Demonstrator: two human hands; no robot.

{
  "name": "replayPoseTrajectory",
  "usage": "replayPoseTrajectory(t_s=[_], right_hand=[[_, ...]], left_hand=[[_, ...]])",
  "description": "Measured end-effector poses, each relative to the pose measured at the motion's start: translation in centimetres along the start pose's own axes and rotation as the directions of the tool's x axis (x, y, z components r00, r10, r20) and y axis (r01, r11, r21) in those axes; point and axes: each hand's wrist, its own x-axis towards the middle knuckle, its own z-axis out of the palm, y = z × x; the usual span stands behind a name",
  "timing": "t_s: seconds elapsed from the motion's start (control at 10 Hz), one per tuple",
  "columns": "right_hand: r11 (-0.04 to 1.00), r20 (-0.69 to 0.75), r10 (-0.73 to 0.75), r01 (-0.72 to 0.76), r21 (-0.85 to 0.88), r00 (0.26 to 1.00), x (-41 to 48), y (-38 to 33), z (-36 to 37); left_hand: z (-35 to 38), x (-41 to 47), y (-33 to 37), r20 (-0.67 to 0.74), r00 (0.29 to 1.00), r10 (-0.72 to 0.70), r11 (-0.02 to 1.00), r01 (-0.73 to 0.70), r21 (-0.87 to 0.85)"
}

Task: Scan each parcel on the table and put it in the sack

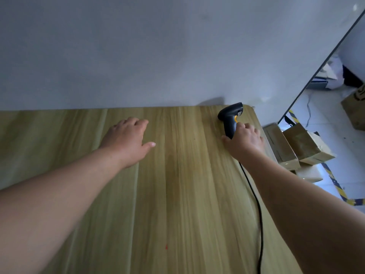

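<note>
A black handheld scanner (231, 117) with a yellow trigger lies near the far right corner of the wooden table (177, 194). My right hand (245, 140) grips its handle, fingers curled round it. A black cable (257, 210) trails from the scanner toward me along the table's right side. My left hand (128, 139) rests flat on the tabletop at mid left, fingers relaxed and holding nothing. No parcel lies on the visible tabletop, and no sack is in view.
A grey wall (158, 56) stands right behind the table. Several cardboard boxes (300, 147) sit on the floor just past the table's right edge. Yellow-black tape (337, 186) marks the floor there, and another box (355, 107) sits farther right.
</note>
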Motion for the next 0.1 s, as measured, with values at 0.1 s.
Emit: replayPoseTrajectory(t_s=[0.1], right_hand=[[0.99, -0.056, -0.134, 0.131, -0.058, 0.989, -3.19, -1.08, -2.07]], left_hand=[[-1.8, -2.23, -1.01, -0.054, 0.998, -0.02, 0.999, 0.021, 0.024]])
